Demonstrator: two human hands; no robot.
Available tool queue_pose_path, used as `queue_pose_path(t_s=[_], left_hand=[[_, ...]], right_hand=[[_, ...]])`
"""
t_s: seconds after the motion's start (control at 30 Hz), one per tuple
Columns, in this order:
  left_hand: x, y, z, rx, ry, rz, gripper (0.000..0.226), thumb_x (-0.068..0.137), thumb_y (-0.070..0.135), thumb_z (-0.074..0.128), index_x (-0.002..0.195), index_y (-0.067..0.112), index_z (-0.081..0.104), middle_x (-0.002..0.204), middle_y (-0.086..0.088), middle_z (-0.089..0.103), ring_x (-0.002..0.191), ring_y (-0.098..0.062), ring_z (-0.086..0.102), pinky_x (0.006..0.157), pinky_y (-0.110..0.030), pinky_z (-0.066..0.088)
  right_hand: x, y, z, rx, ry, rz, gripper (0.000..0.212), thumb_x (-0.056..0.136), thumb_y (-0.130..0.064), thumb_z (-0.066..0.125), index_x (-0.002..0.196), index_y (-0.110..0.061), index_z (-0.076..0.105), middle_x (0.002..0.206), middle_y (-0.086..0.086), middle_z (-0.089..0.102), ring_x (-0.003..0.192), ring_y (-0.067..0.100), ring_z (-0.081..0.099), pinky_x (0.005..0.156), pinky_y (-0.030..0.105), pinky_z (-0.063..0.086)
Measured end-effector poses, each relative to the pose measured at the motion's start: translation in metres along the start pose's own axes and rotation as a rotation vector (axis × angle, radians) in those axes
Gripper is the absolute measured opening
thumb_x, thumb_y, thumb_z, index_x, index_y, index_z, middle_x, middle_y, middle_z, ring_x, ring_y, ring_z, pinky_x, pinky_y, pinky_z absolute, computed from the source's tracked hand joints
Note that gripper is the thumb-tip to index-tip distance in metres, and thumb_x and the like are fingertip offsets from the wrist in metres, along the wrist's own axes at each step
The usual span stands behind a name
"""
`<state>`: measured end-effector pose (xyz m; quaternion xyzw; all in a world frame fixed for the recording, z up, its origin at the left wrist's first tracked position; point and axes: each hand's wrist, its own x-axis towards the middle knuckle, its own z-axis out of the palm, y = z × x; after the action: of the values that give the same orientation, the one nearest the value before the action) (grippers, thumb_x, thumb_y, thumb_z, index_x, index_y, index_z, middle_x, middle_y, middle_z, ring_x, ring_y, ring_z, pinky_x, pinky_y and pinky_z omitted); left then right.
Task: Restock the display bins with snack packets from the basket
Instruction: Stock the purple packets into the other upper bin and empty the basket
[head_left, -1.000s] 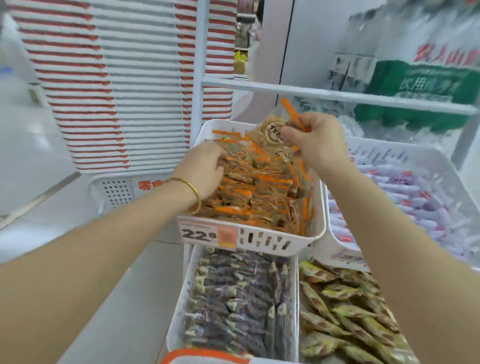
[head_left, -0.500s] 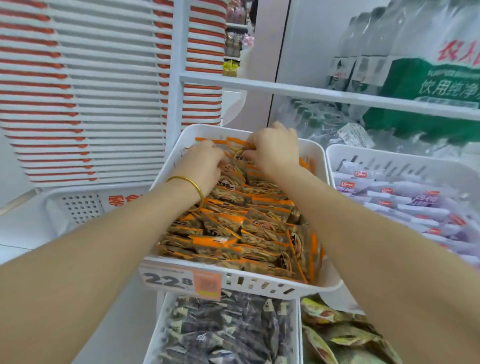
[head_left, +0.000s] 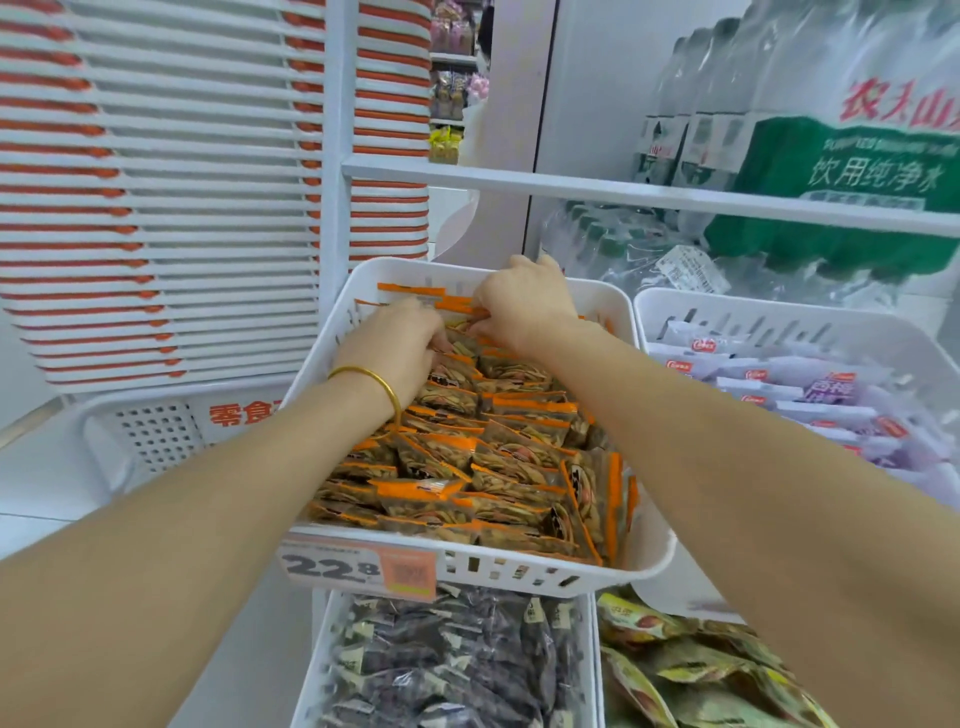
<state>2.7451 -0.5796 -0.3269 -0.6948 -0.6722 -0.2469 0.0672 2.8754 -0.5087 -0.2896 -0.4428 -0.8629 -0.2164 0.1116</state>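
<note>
Display bin (head_left: 519, 571): white moulded plastic, smooth, semi-gloss, with slotted walls. Snack packets (head_left: 467, 467): glossy clear film, crinkled, with orange sealed edges; dark packets (head_left: 457, 660) in the bin below are of the same shiny film. Bangle (head_left: 385, 388): polished gold-coloured metal; price label (head_left: 358, 566): matt printed paper; bottled-water pack (head_left: 779, 156): clear, wrinkled, glossy plastic wrap.

Upper right: shrink-wrapped water-bottle packs (head_left: 831, 171) with green labels, behind a white shelf rail (head_left: 649, 195). Left: stacked white-and-orange trays (head_left: 156, 208). Bottom centre: price tag (head_left: 363, 569) reading 22.8.
</note>
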Motion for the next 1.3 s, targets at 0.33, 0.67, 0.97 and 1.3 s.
queue_pose_path(t_s=[0.33, 0.67, 0.97, 1.3], left_hand=[[0.004, 0.021, 0.004, 0.012, 0.024, 0.17, 0.059, 0.087, 0.0, 0.043, 0.144, 0.014, 0.033, 0.152, -0.003, 0.028, 0.14, -0.02, 0.019, 0.115, -0.03, 0.012], [0.004, 0.018, 0.008, 0.101, -0.054, 0.222, 0.052, 0.091, -0.001, 0.037, 0.14, 0.015, 0.042, 0.147, -0.002, 0.036, 0.137, -0.021, 0.025, 0.114, -0.031, 0.018], [0.006, 0.027, 0.009, 0.076, -0.019, 0.195, 0.05, 0.096, 0.006, 0.035, 0.145, 0.012, 0.032, 0.151, -0.008, 0.028, 0.14, -0.024, 0.017, 0.115, -0.033, 0.013], [0.002, 0.029, 0.013, 0.116, -0.082, 0.219, 0.049, 0.1, 0.022, 0.029, 0.147, 0.01, 0.026, 0.155, -0.008, 0.022, 0.144, -0.022, 0.013, 0.116, -0.03, 0.005]], right_hand=[[-0.065, 0.035, -0.008, 0.3, 0.114, 0.116, 0.016, 0.088, -0.03, 0.063, 0.096, -0.023, 0.075, 0.095, 0.001, 0.068, 0.101, 0.026, 0.053, 0.077, 0.031, 0.04], [-0.052, 0.037, 0.01, 0.193, 0.025, 0.193, 0.018, 0.088, -0.026, 0.061, 0.094, -0.014, 0.073, 0.1, 0.006, 0.062, 0.102, 0.027, 0.055, 0.073, 0.031, 0.042], [-0.043, 0.035, 0.007, 0.169, 0.118, 0.283, 0.014, 0.09, -0.016, 0.058, 0.098, -0.013, 0.069, 0.093, 0.007, 0.064, 0.105, 0.028, 0.05, 0.065, 0.032, 0.037], [-0.02, 0.028, 0.011, 0.104, 0.015, 0.113, 0.019, 0.093, -0.019, 0.053, 0.104, -0.022, 0.068, 0.102, 0.007, 0.065, 0.093, 0.027, 0.061, 0.064, 0.03, 0.042]])
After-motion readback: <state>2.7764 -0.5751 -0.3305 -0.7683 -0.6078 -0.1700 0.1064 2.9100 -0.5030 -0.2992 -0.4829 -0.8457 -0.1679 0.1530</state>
